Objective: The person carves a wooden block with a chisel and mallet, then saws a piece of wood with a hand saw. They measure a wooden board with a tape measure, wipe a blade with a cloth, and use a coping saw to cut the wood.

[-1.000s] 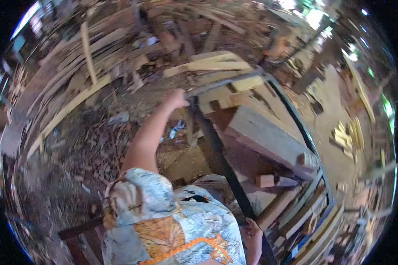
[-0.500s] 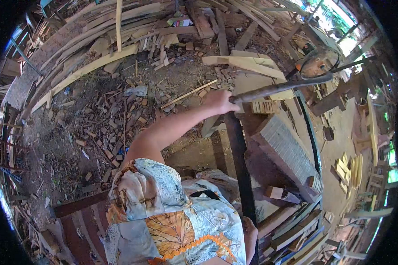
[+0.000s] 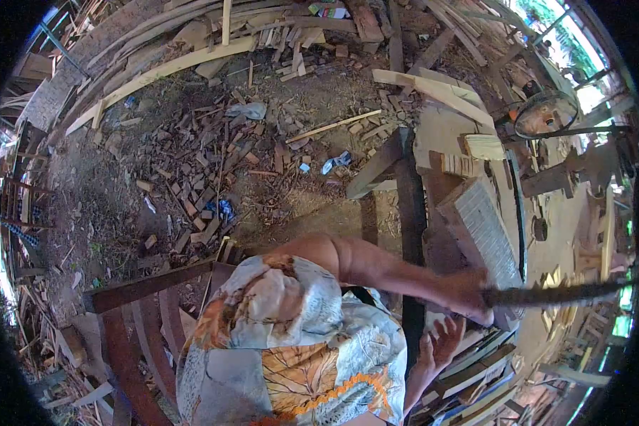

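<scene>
My left hand is closed around one end of a long dark bar, which points to the right and is blurred; its exact kind does not show. Just below, my right hand is open with fingers spread and curled a little, holding nothing I can see. It is close to the left hand, beside a stack of boards. Beyond the left hand lies a thick wooden block with a grey ridged face. A dark beam runs up beside it, partly behind my left forearm.
Wood offcuts litter the ground on the left. A slatted wooden seat is at lower left. Pale boards and a round fan are at upper right. Long planks lie at the back.
My left hand has swung the dark bar from the upper middle down to the right, near my body. My right hand has risen into fuller view. The camera view has shifted.
</scene>
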`<state>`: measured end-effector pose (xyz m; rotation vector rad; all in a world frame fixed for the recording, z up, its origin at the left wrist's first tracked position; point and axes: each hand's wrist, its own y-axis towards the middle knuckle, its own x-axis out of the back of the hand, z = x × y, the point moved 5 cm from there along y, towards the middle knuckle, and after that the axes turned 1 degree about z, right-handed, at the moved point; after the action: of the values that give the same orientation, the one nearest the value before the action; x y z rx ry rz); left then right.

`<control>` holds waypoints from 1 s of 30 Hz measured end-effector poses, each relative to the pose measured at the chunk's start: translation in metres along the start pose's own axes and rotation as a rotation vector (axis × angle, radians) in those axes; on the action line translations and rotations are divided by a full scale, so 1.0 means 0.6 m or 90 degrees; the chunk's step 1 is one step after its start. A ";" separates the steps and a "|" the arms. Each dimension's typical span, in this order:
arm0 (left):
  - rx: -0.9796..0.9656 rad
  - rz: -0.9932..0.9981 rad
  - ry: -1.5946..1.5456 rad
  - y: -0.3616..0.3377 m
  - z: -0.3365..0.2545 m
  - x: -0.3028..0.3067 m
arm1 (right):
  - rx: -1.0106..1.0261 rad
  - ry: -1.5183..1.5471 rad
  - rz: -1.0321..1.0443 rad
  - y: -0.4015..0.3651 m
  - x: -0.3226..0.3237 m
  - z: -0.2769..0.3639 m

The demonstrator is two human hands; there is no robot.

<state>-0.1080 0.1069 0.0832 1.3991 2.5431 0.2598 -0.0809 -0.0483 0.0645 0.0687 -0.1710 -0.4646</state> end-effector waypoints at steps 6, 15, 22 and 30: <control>-0.105 0.069 -0.130 -0.025 -0.024 -0.115 | -0.015 0.045 -0.102 -0.090 0.066 -0.074; -0.290 0.112 -0.042 -0.033 0.019 -0.288 | -0.011 0.241 -0.547 -0.180 0.164 -0.132; 0.088 0.498 -0.376 -0.001 -0.017 -0.437 | -0.065 0.009 -0.642 -0.262 0.186 -0.050; 0.253 0.627 -0.274 -0.082 0.038 -0.548 | -0.094 -0.013 -0.713 -0.393 0.194 -0.091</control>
<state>0.0296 -0.1967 0.0856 2.4379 1.4430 -0.3843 -0.0724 -0.3101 0.0036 0.0082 -0.1044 -1.5926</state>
